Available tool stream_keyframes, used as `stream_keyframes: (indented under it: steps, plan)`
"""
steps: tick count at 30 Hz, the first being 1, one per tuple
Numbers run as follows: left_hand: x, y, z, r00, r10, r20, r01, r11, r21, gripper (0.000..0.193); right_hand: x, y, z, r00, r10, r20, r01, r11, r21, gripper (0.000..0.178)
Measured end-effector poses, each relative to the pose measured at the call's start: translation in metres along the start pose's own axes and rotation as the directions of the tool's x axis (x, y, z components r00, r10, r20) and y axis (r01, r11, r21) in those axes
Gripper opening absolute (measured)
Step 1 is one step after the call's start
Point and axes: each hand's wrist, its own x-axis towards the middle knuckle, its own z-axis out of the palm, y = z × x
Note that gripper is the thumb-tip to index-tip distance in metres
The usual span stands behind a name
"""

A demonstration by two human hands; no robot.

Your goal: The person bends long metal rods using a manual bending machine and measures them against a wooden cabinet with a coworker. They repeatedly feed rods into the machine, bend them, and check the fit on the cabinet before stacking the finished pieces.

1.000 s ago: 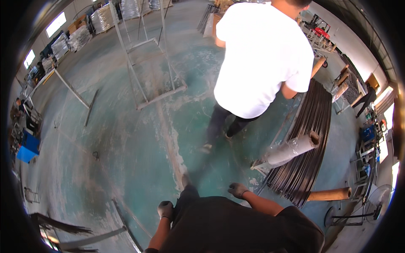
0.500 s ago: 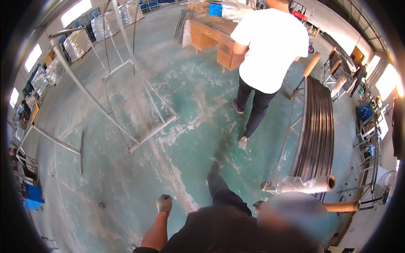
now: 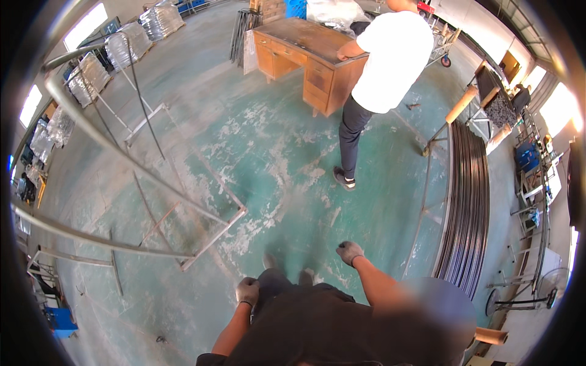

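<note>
My left hand, in a pale glove, hangs by my left thigh with its fingers curled in. Farther forward and to the right, my right hand swings out over the green floor, also gloved and loosely closed. Nothing shows in either hand, and neither touches anything but perhaps the left against my trousers. Ahead, a person in a white shirt stands at a wooden desk, an arm resting at its edge. A blurred patch covers part of the view beside my right arm.
To the left stands a bent metal tube frame reaching across the floor. On the right, a rack carries a stack of long dark metal strips and a cardboard tube. Wrapped pallets stand far left; a fan is at right.
I have moved forward, so the desk and rack look nearer. My right hand has swung forward into view; my left has dropped back. The person has reached the desk and turned toward it.
</note>
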Motion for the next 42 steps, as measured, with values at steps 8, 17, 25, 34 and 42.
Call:
stream_keyframes:
  steps: [8,17,25,34,42]
  plan:
    - [0.269,0.171,-0.001,0.965,0.261,-0.019,-0.261,0.965,-0.011,0.025,0.211,-0.090,-0.090,0.991,0.009,-0.137,0.014,0.986,0.167,0.052]
    - [0.501,0.410,-0.101,0.919,0.392,0.040,-0.394,0.917,0.062,0.022,0.389,0.077,0.011,0.963,0.269,-0.009,-0.269,0.963,-0.003,0.055]
    - [0.676,0.463,-0.083,0.970,0.213,0.121,-0.237,0.941,0.241,0.029,0.582,-0.003,-0.029,0.968,0.250,0.019,-0.250,0.968,0.007,0.061]
    - [0.785,0.677,-0.107,0.908,0.380,0.173,-0.414,0.874,0.254,0.025,0.843,-0.215,-0.335,0.833,-0.375,-0.407,0.334,0.927,-0.170,0.022]
    - [0.948,0.824,-0.117,0.874,0.337,0.350,-0.453,0.825,0.337,0.026,0.966,-0.260,-0.421,0.823,0.105,-0.558,0.356,0.671,0.650,0.017]
